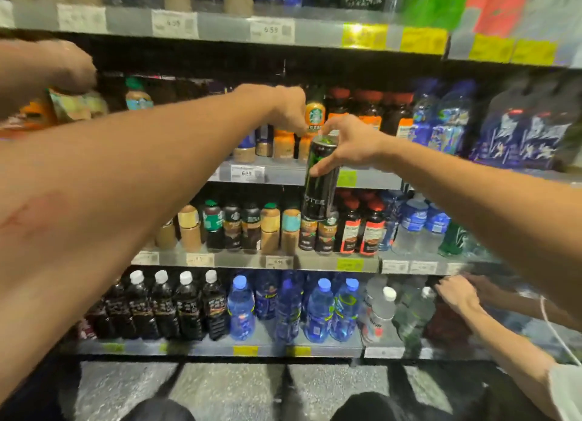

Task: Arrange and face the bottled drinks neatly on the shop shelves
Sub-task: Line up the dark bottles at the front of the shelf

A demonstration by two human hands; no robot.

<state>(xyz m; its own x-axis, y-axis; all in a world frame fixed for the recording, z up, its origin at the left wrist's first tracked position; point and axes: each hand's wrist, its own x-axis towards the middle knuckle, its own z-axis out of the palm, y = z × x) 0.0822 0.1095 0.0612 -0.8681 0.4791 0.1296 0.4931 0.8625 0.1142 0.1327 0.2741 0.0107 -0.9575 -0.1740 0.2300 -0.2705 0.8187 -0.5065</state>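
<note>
My right hand (349, 146) grips a tall black energy drink can (321, 184) by its top and holds it in the air in front of the middle shelf (283, 174). My left hand (288, 110) reaches over the same shelf. Its fingers curl down among the small coffee bottles, beside an orange-labelled coffee bottle (315, 116). Whether they hold one is hidden. Brown and orange coffee bottles (280, 145) stand below that hand. More coffee bottles (271, 228) fill the shelf underneath.
Another person's hand (456, 294) reaches into the bottom shelf at the right, among clear bottles. A third hand (63, 70) holds a packet at the upper left. Blue water bottles (318, 307) and dark tea bottles (163, 307) line the lowest shelf. Water packs (519, 133) sit right.
</note>
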